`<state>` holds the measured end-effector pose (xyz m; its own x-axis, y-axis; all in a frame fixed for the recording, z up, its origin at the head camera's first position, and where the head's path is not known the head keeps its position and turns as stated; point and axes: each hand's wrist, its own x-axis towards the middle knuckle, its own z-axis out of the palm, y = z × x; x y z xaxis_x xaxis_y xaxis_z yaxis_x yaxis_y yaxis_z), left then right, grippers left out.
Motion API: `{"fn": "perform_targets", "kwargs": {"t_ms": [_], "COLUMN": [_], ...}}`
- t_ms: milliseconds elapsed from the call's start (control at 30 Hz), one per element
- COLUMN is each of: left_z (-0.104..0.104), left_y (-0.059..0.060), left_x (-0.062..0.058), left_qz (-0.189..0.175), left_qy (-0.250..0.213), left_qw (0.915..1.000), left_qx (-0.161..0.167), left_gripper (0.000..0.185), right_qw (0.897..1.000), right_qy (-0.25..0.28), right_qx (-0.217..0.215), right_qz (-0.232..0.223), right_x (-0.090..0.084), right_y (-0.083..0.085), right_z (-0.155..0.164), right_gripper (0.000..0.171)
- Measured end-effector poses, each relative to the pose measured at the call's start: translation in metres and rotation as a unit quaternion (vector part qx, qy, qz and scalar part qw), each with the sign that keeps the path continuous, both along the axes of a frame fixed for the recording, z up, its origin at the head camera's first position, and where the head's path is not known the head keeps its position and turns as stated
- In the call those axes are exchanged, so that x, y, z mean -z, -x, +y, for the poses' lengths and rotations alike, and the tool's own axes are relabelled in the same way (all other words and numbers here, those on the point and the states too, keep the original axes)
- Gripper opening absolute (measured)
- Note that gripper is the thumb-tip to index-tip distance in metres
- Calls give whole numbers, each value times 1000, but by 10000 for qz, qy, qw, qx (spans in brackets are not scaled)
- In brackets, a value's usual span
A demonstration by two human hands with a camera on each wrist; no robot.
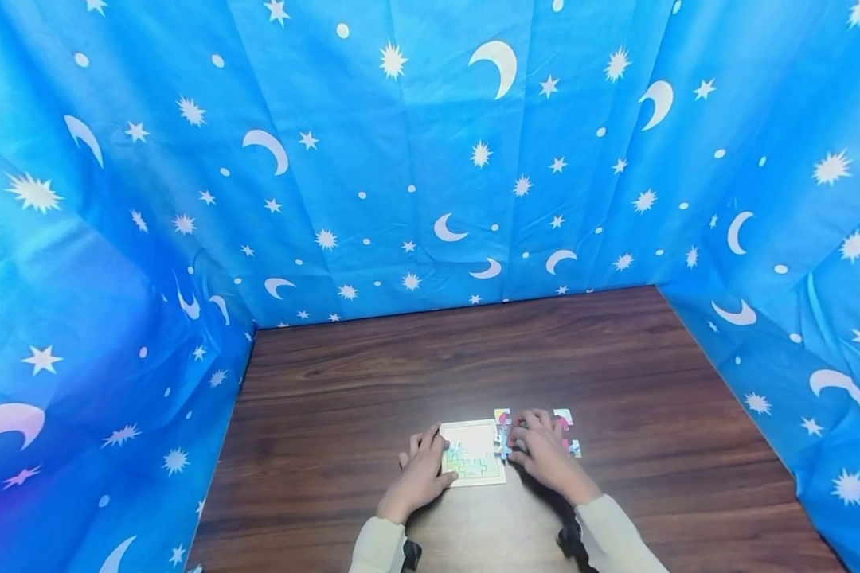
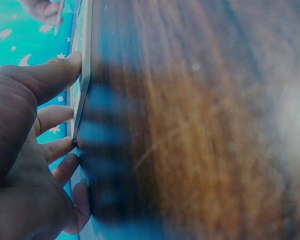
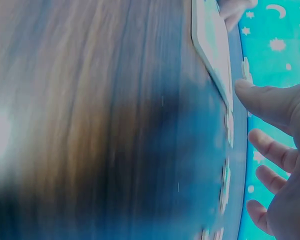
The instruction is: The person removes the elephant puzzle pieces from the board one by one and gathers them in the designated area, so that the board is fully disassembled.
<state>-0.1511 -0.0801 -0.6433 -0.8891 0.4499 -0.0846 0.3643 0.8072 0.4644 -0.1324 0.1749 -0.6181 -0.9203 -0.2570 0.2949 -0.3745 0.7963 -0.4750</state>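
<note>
With the left hand (image 1: 421, 471) bracing the puzzle tray (image 1: 475, 452) edge, its fingers (image 2: 57, 116) spread, the right hand (image 1: 541, 447), fingers (image 3: 272, 150) spread over loose puzzle pieces (image 1: 568, 434), should lift one cleanly.

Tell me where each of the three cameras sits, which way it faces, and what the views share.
Head: worn high, facing forward and down at the wooden table; both hands and sleeves show.
Left wrist: low beside the left hand, facing along the tabletop; fingers touch the puzzle board edge.
Right wrist: low beside the right hand, fingers spread over loose puzzle pieces.
All three share the board.
</note>
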Motion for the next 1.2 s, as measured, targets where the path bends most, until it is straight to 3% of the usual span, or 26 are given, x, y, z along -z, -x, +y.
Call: {"fn": "perform_targets", "kwargs": {"t_ms": [667, 1200], "left_z": [2, 0], "left_y": [1, 0], "left_x": [5, 7], "left_qz": [82, 105], "left_qy": [-22, -124], "left_qw": [10000, 9998], "left_qx": [-47, -64], "left_gripper": [46, 44], "right_qw": [9975, 9969], "right_qy": [-78, -223], "right_qx": [494, 575], "right_qz": [-496, -479], "right_x": [2, -1], "right_y": [-12, -9], "right_z": [52, 45], "right_gripper": [20, 22]}}
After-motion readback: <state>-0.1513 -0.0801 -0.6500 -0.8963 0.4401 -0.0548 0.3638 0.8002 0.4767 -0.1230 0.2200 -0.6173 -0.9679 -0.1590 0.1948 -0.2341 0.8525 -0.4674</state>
